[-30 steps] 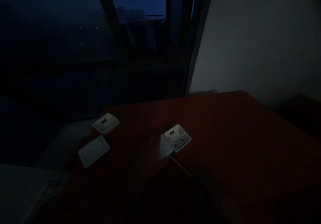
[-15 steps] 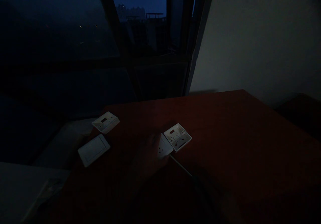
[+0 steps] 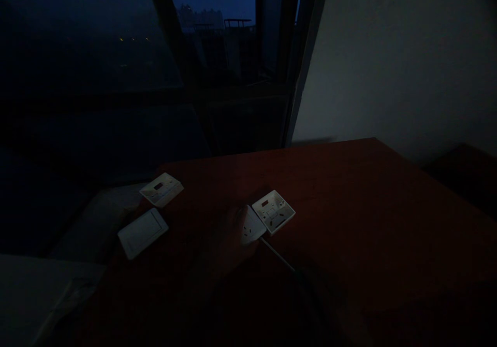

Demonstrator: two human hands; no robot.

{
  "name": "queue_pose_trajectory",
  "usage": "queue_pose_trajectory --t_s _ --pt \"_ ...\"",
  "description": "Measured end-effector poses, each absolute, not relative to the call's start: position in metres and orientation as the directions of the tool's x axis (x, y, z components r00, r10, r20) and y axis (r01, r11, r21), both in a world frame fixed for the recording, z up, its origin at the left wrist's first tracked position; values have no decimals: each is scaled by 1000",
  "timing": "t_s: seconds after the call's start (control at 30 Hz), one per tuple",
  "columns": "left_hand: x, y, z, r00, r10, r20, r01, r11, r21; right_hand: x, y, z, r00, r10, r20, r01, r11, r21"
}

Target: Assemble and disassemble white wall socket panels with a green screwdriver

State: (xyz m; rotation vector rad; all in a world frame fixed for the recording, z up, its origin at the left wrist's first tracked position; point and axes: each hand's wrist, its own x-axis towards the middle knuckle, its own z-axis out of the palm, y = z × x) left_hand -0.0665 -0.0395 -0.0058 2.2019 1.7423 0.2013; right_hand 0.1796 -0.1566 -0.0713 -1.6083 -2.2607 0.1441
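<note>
we can read no text, label, brand, number or sign anywhere in this dim light: we find no legible lettering on the switch plate (image 3: 143, 233) towards eight o'clock, on the socket plate (image 3: 254, 226) at six o'clock, in the open white box (image 3: 274, 212) at five o'clock or in the other white box (image 3: 161, 189) between eight and nine, whose faces are too dark for us to make out small print

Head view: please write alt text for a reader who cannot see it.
In dim light, the left hand grips a white socket plate, a thin rod at its edge. Beside it on the table is an open white box; farther left lie two white pieces.
</note>
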Motion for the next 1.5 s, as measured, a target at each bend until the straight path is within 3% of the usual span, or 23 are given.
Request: queue_pose_trajectory --t_s 0.4,0.8,1.0,1.2,1.5 --pt "-73 -39 -18 213 977 -24 916 -191 352 166 -154 -61 -298 937 181 927 329 -182" --pt "-68 -41 -5 210 972 -109 935 -167 313 162 -158 -54 -146 982 116 859 184 -478" --pt "-66 -42 3 307 941 -144 886 -227 405 162 -154 -61 -191 973 134 868 230 -440" --pt "-78 -37 0 299 953 -45 847 -244 472 164 -154 -59 -189 979 80 869 204 -451" --pt "-108 4 20 304 945 123 906 -326 269 166 -156 -59 -127 986 108 845 164 -509"
